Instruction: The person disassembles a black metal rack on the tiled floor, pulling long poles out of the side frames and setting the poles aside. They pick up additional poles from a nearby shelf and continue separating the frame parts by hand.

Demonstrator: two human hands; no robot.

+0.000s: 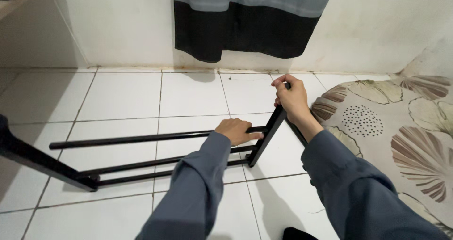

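A black metal frame of several long thin rods (141, 138) lies low over the white tiled floor, running left to right. My left hand (237, 130) is closed around the top rod near its right end. My right hand (292, 97) grips the upper end of a short black end bar (265, 138) that slants up from the rods' right ends. The rods' left ends meet another thick black bar (42, 162) at the left. Both my arms wear grey-blue sleeves.
White floor tiles (118, 96) stretch to a white wall. A grey and black cloth (245, 20) hangs on the wall above. A mattress with a leaf-pattern cover (401, 131) lies on the floor at the right, close to the end bar.
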